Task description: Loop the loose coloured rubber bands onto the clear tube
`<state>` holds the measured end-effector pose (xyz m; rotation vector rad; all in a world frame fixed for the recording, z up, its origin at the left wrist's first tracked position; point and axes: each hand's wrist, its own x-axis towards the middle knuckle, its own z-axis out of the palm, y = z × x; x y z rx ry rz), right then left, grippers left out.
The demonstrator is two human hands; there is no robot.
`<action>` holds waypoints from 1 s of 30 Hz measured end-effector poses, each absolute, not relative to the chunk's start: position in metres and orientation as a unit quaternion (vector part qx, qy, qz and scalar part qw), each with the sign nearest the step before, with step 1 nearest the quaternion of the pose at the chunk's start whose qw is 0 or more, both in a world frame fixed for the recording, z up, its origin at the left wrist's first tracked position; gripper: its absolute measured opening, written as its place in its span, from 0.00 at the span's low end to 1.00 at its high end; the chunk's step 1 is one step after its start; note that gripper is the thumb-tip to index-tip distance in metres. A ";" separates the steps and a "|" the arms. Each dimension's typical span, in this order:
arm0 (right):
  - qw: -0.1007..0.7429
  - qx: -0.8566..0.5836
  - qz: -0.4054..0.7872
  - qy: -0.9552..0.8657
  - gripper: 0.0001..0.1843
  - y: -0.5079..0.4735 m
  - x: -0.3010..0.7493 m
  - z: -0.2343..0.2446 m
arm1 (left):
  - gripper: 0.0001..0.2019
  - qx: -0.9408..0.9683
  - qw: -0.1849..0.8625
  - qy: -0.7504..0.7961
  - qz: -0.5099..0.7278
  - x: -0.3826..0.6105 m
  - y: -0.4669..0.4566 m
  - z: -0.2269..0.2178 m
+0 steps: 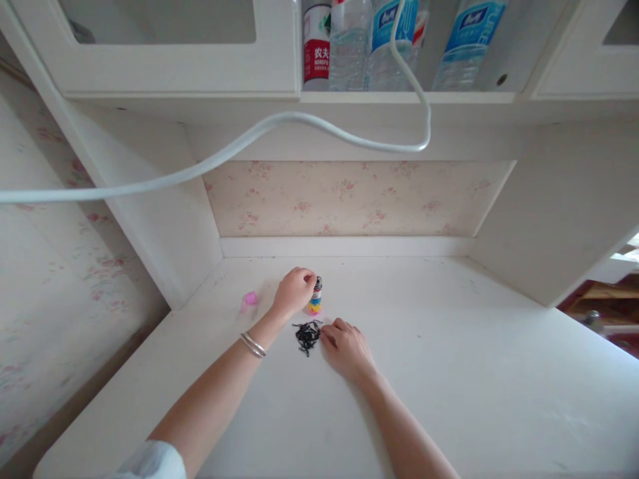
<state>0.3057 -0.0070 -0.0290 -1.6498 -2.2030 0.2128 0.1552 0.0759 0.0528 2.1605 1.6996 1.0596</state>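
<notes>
A small clear jar [314,307] stands upright on the white desk, with colourful bands showing in its lower part and black ones near its top. My left hand [295,291] is closed at the jar's upper left side, its fingertips by the mouth; whatever it pinches is too small to make out. In front of the jar lies a loose pile of small black hair ties [307,336]. The thumb and fingers of my right hand [348,347] are pinched together at the pile's right edge, hiding what is between them. A pink lid [250,299] lies left of my left hand.
The white desk [449,372] is bounded by a back wall and side panels. Overhead, a shelf [469,97] holds several plastic bottles [349,53]. A white cable [279,120] crosses the upper view. Floral wallpaper covers the wall at left.
</notes>
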 end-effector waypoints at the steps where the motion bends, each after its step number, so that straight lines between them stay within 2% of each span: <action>1: 0.193 -0.586 0.078 -0.783 0.17 -0.007 0.306 -0.029 | 0.11 0.729 0.097 0.578 0.353 0.155 0.076 0.052; 9: 0.188 -0.591 0.093 -0.779 0.15 -0.006 0.308 -0.027 | 0.12 0.747 0.094 0.583 0.303 0.152 0.076 0.064; 12: 0.179 -0.599 0.083 -0.776 0.17 -0.005 0.304 -0.028 | 0.12 0.754 0.090 0.580 0.296 0.148 0.075 0.070; 17: 0.159 -0.598 0.062 -0.783 0.17 -0.004 0.301 -0.028 | 0.12 0.754 0.099 0.566 0.318 0.142 0.075 0.075; 23: 0.193 -0.586 0.072 -0.784 0.14 -0.006 0.305 -0.028 | 0.22 0.781 0.065 0.565 0.257 0.139 0.067 0.073; 30: 0.190 -0.569 0.060 -0.798 0.16 -0.008 0.304 -0.028 | 0.23 0.782 0.057 0.588 0.197 0.141 0.059 0.073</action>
